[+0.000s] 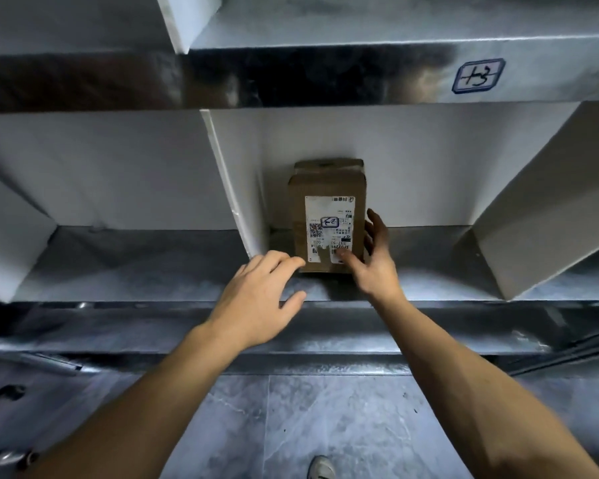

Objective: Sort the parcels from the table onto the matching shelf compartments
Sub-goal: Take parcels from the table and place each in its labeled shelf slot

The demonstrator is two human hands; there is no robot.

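Observation:
A brown cardboard parcel (327,216) with a white shipping label lies flat on the metal shelf (429,271), in the middle compartment close to its left white divider (232,188). A second, smaller brown box sits behind it against the back wall. My left hand (256,299) hovers palm down at the parcel's near left corner, fingers loosely bent, the tips at its edge. My right hand (374,261) is spread at the parcel's near right corner, thumb on the label, fingers alongside its right side. Neither hand grips it.
The shelf above carries a hand-drawn blue label (478,76) on its front edge. White dividers (533,209) bound the compartment on the right; another compartment lies to the left. Grey tiled floor (325,426) and a shoe (320,466) show below.

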